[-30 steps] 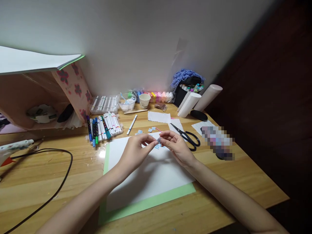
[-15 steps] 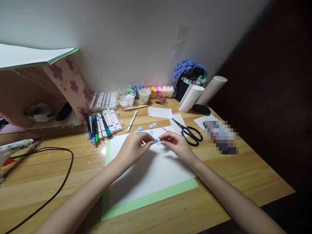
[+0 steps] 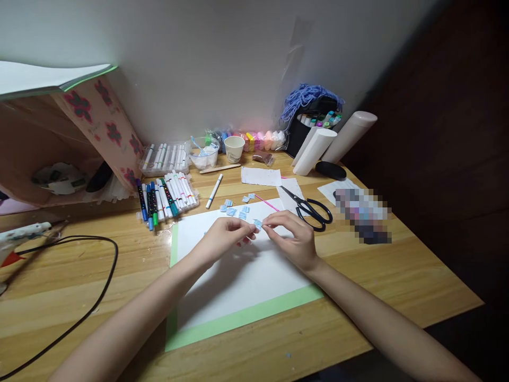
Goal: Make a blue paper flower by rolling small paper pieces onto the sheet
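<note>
My left hand (image 3: 226,237) and my right hand (image 3: 292,237) meet above a white sheet (image 3: 238,276) that lies on a green mat (image 3: 238,321). Both pinch one small blue paper piece (image 3: 258,224) between thumb and fingertips. Several more small blue pieces (image 3: 234,210) lie scattered at the sheet's far edge. A thin pink strip (image 3: 267,202) lies just beyond my right hand.
Black scissors (image 3: 312,208) lie right of my right hand. Markers (image 3: 165,193) lie in a row at the left, a loose white pen (image 3: 213,191) beside them. A glue gun (image 3: 19,239) with black cable (image 3: 91,297) sits far left. Cup (image 3: 234,148), bowl, paint pots and rolls stand at the back.
The view has tilted slightly, so the desk items sit higher. Both hands stay pinched on the small blue piece and have shifted a little toward the sheet's far edge.
</note>
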`<state>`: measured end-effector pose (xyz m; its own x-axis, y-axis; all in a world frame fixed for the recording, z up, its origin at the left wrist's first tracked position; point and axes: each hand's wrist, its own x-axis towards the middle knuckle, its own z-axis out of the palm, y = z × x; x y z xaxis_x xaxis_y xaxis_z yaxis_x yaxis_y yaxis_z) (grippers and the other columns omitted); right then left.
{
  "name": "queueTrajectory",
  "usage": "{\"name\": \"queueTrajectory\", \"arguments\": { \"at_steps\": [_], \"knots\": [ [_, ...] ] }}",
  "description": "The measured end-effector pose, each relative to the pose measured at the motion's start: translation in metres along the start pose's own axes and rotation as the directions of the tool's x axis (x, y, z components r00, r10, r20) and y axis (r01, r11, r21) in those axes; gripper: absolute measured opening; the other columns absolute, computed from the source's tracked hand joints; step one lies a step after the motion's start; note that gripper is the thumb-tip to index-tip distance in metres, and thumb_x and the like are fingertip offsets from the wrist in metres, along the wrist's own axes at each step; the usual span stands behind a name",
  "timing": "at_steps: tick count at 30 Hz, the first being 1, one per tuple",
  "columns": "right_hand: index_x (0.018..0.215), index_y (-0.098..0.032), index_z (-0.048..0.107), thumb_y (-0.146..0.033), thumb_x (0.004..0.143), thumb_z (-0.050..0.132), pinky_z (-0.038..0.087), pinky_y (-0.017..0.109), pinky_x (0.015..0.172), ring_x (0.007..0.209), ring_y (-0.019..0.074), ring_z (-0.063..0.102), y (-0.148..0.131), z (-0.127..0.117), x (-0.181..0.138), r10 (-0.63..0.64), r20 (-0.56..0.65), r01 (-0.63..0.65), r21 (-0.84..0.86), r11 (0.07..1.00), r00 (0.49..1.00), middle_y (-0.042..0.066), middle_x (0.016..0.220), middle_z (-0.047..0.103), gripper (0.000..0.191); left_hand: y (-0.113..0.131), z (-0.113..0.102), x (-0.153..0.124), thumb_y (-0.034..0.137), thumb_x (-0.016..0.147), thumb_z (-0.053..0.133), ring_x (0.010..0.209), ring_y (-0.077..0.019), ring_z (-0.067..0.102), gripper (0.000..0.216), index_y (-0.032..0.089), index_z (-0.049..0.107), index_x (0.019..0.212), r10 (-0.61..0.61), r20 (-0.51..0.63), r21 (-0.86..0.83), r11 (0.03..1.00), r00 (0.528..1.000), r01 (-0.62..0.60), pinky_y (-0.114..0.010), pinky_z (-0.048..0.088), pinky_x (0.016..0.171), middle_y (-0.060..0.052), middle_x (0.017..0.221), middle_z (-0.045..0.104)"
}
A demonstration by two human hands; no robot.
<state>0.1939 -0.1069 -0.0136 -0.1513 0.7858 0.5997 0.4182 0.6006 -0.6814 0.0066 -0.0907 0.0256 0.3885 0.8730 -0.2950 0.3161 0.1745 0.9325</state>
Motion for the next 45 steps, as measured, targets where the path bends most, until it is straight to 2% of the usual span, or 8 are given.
{"name": "queueTrajectory", "arguments": {
  "at_steps": [4,9,12,17,30,39,43,45],
  "knots": [
    [0.095,-0.028,0.068,-0.011,0.081,0.061,0.054,0.038,0.077,0.087,0.0199,0.067,0.002,0.000,-0.003,-0.093,0.058,0.094,-0.023,0.995,0.994,0.004,0.091,0.072,0.022,0.003,-0.001,0.000,0.033,0.077,0.064,0.063,-0.0092,0.058,0.019,0.016,0.070,0.072,-0.056,0.008,-0.182,0.982,0.998,0.057,-0.022,0.045,0.063,-0.002,0.074,0.070],
    [0.100,-0.028,0.067,-0.012,0.083,0.059,0.054,0.039,0.079,0.090,0.0203,0.068,0.003,0.001,-0.004,-0.114,0.085,0.118,-0.041,0.992,0.990,0.003,0.095,0.073,0.025,0.004,-0.002,-0.002,0.032,0.075,0.065,0.060,-0.0089,0.055,0.018,0.015,0.070,0.071,-0.099,0.022,-0.237,0.966,0.995,0.102,-0.022,0.043,0.058,-0.002,0.069,0.068],
    [0.102,-0.028,0.067,-0.012,0.083,0.060,0.056,0.038,0.078,0.090,0.0199,0.067,0.000,0.001,-0.004,-0.100,0.073,0.103,-0.039,0.994,0.992,0.004,0.095,0.073,0.025,0.004,-0.002,-0.003,0.031,0.075,0.065,0.059,-0.0088,0.054,0.017,0.016,0.070,0.069,-0.081,0.009,-0.233,0.969,0.997,0.080,-0.021,0.043,0.057,-0.002,0.068,0.067],
    [0.103,-0.026,0.067,-0.016,0.083,0.062,0.058,0.031,0.067,0.087,0.0178,0.067,-0.004,0.004,-0.005,-0.002,0.065,-0.002,0.058,0.998,0.998,0.004,0.096,0.073,0.023,0.005,-0.002,-0.003,0.034,0.076,0.065,0.060,-0.0095,0.054,0.020,0.016,0.070,0.069,-0.054,-0.023,-0.187,0.981,0.998,0.049,-0.022,0.042,0.059,-0.001,0.065,0.066],
    [0.097,-0.024,0.071,-0.018,0.080,0.067,0.057,0.028,0.065,0.080,0.0152,0.068,-0.006,0.007,-0.007,0.171,0.039,-0.175,0.204,0.963,0.985,0.002,0.093,0.074,0.018,0.005,0.000,-0.004,0.033,0.076,0.064,0.063,-0.0097,0.055,0.018,0.016,0.069,0.073,0.074,-0.063,-0.118,0.990,0.995,-0.081,-0.024,0.043,0.065,-0.002,0.074,0.068],
    [0.098,-0.026,0.071,-0.018,0.081,0.066,0.058,0.030,0.065,0.078,0.0151,0.069,-0.005,0.006,-0.008,0.161,0.040,-0.166,0.216,0.962,0.986,0.002,0.095,0.074,0.020,0.004,0.000,-0.002,0.033,0.077,0.062,0.062,-0.0101,0.056,0.019,0.015,0.068,0.074,0.122,-0.071,-0.049,0.991,0.990,-0.126,-0.024,0.045,0.061,-0.003,0.075,0.068],
    [0.096,-0.026,0.071,-0.017,0.080,0.066,0.057,0.030,0.067,0.080,0.0152,0.069,-0.007,0.006,-0.008,0.132,0.040,-0.137,0.188,0.973,0.991,0.001,0.094,0.075,0.019,0.004,0.001,-0.002,0.028,0.076,0.061,0.062,-0.0103,0.056,0.015,0.014,0.067,0.073,0.126,-0.089,-0.024,0.991,0.988,-0.128,-0.023,0.044,0.060,-0.002,0.072,0.067],
    [0.095,-0.026,0.071,-0.019,0.080,0.067,0.057,0.030,0.067,0.082,0.0159,0.069,-0.009,0.007,-0.007,0.161,0.050,-0.168,0.198,0.966,0.986,0.001,0.094,0.074,0.017,0.004,0.003,-0.003,0.024,0.075,0.060,0.062,-0.0103,0.055,0.012,0.014,0.065,0.071,0.142,-0.117,0.010,0.990,0.983,-0.142,-0.023,0.043,0.059,-0.001,0.069,0.065]
  ]
}}
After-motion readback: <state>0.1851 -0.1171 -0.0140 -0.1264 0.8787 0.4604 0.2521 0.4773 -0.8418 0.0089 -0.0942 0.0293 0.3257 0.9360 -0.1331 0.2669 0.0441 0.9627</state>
